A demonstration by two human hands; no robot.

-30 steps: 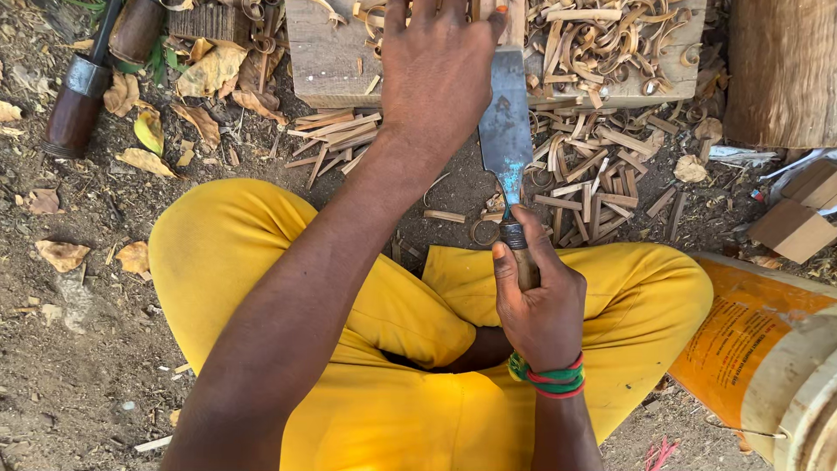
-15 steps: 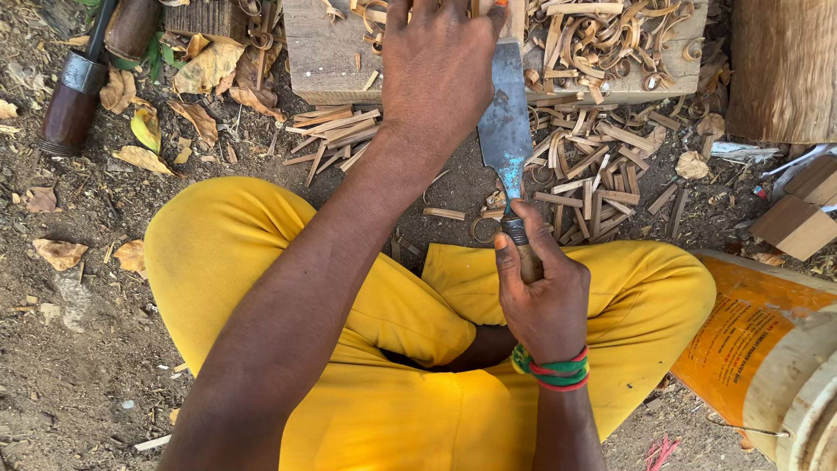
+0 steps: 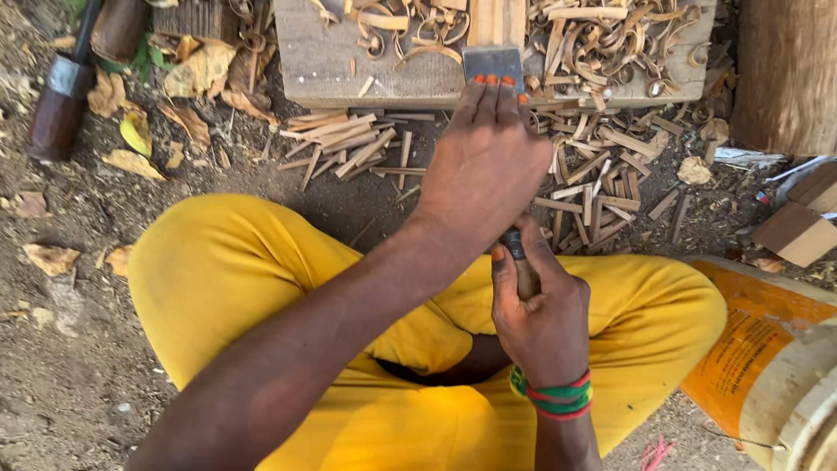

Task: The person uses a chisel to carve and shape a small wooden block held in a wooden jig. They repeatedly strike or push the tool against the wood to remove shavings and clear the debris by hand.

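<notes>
on bare dirt (image 3: 78, 366), wood splints (image 3: 602, 187); curled shavings on plank (image 3: 323, 61)

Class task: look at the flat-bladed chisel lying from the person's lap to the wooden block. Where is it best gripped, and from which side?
Grip the chisel by its handle at the near, lap end, where the right hand wraps it. Its sharp, wide blade points away onto the wooden block. The left hand presses flat on the blade from above, fingers behind the edge.
</notes>
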